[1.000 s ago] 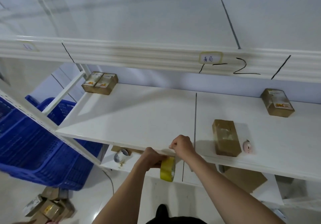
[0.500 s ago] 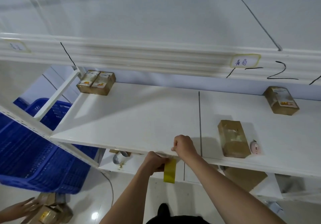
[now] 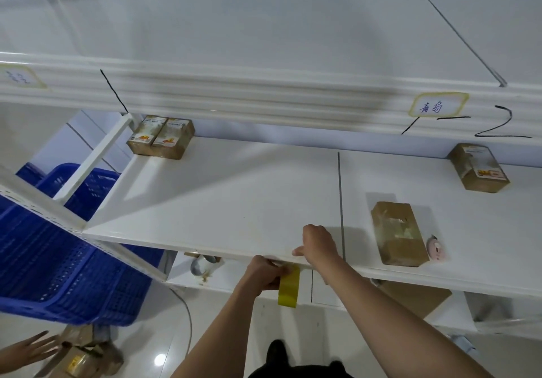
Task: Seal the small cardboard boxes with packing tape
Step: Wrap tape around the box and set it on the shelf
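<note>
Left hand (image 3: 265, 272) is gripping the yellow tape roll (image 3: 289, 288) just below the shelf (image 3: 234, 201) front edge; right hand (image 3: 318, 244) is curling over that edge, seemingly pinching the tape end there, though the strip itself is too thin to make out.

Risks: the thin glossy film is likely folding onto itself or sticking to the smooth white laminate.

Target box (image 3: 399, 233) is sitting near the right hand: matte brown cardboard, rectangular, top patchy with clear tape.
</note>
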Tool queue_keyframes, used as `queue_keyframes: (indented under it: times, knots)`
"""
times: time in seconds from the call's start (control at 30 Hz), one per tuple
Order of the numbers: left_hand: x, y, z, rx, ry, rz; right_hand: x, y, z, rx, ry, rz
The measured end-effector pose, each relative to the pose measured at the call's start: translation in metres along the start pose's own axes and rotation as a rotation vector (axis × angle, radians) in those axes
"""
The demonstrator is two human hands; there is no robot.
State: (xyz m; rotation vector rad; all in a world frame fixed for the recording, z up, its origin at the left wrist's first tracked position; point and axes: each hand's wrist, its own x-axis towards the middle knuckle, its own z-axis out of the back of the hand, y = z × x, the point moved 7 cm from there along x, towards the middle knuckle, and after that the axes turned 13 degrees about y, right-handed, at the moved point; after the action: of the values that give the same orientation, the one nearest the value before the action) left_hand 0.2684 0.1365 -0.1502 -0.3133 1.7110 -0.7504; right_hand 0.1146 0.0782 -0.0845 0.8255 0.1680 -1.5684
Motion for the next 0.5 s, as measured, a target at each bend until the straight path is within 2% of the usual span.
queue_keyframes:
  times: [0.23,0.5]
  knots:
    - [0.0,-0.001,0.0,0.033,0.009,-0.023,0.009,-0.019,0.003,0.168,0.0,-0.016]
    - [-0.008,-0.026,0.017,0.373,-0.031,0.132,0.003,-0.036,0.026,0.276,-0.137,0.033]
